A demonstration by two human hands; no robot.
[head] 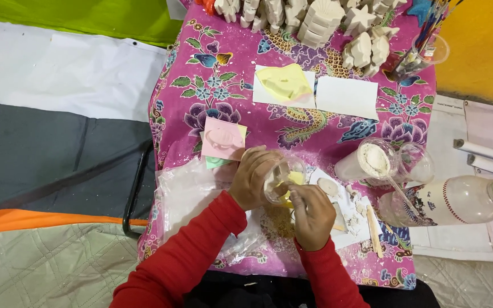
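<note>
**Magenta florals are dominating a craft worktop**

A magenta cloth (223, 51), patterned with blue, purple and green flowers, is covering the worktop. Red sleeves (189, 256) are framing a clear cup (283, 177) showing pale yellow inside. A pink mould (222, 138) is lying on green and yellow ones. White plaster figures (315, 20) are lining the far edge, beside a yellow mould (285, 82) on white paper.

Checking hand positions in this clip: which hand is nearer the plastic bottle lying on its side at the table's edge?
Right. The right hand works at the clear cup, on the bottle's side. The left hand grips the cup from the far side, farther from the bottle.
</note>
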